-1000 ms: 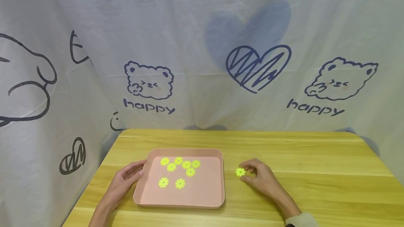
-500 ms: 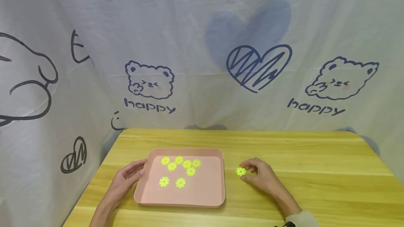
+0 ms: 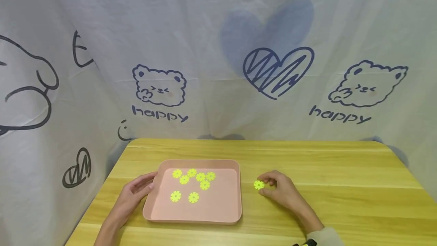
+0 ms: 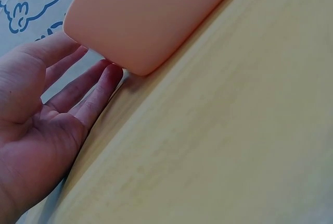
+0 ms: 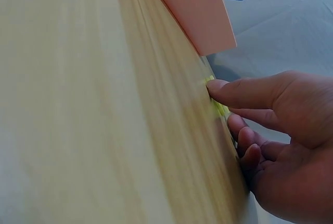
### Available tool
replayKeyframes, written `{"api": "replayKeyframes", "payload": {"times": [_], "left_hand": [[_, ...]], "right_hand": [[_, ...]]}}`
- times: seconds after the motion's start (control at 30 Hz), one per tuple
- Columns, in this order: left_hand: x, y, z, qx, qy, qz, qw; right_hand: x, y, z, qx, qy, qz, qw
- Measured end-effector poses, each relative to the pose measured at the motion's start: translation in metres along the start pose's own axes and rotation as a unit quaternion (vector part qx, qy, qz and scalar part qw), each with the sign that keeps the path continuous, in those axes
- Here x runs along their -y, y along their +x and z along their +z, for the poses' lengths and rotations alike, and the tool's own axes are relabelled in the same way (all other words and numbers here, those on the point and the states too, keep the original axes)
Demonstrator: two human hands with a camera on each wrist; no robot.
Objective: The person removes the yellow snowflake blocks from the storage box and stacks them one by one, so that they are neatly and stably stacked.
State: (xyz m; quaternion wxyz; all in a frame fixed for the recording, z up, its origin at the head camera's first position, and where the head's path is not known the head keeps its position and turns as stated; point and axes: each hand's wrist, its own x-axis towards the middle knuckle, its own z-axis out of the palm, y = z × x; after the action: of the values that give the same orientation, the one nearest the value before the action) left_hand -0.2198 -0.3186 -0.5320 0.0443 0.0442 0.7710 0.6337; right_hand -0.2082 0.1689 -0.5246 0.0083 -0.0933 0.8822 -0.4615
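Observation:
My right hand (image 3: 281, 191) pinches a yellow notched plastic disc (image 3: 258, 185), like an interlocking snowflake piece, between thumb and fingertips, to the right of the pink tray (image 3: 205, 215). From the right wrist view, a thin yellow edge of that disc (image 5: 220, 108) shows by the fingertips, low at the table surface. Several matching yellow discs (image 3: 193, 197) lie in the tray, most grouped toward its back and two nearer the front. My left hand (image 3: 131, 196) rests its thumb and fingers against the tray's left wall, fingers fairly straight; in the left wrist view fingertips (image 4: 112, 73) touch the tray's lower edge.
The wooden table (image 3: 358, 189) extends to the right of the right hand and behind the tray. A pale cloth (image 3: 211, 86) printed with hearts and bears hangs behind the table and along its left side.
Both hands keep their places, with the disc still in the right fingers. The whole head view shifts only slightly.

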Motion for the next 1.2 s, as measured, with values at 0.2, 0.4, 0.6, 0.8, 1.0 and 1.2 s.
{"api": "replayKeyframes", "payload": {"times": [0.2, 0.4, 0.6, 0.8, 1.0, 1.2], "left_hand": [[0.0008, -0.0003, -0.0003, 0.000, 0.000, 0.003, 1.0000], [0.0012, -0.0001, 0.0006, -0.002, 0.001, 0.001, 1.0000], [0.0010, -0.0001, 0.0009, -0.003, -0.002, -0.001, 1.0000], [0.0009, -0.0008, 0.0004, -0.003, -0.003, 0.001, 1.0000], [0.0006, -0.0006, 0.0006, -0.005, 0.002, 0.000, 1.0000], [0.0011, -0.0001, 0.0005, -0.004, 0.002, -0.001, 1.0000]], "right_hand": [[-0.0015, 0.0006, -0.0006, 0.005, 0.001, -0.012, 1.000], [-0.0022, 0.0010, -0.0009, 0.007, 0.000, -0.006, 1.000], [-0.0006, 0.0009, -0.0009, 0.005, 0.003, 0.001, 1.000], [0.0001, 0.0010, 0.0002, 0.000, 0.002, -0.006, 1.000], [0.0011, 0.0017, 0.0007, -0.003, 0.004, -0.004, 1.000], [0.0008, 0.0022, 0.0013, -0.003, 0.011, 0.012, 1.000]]}}
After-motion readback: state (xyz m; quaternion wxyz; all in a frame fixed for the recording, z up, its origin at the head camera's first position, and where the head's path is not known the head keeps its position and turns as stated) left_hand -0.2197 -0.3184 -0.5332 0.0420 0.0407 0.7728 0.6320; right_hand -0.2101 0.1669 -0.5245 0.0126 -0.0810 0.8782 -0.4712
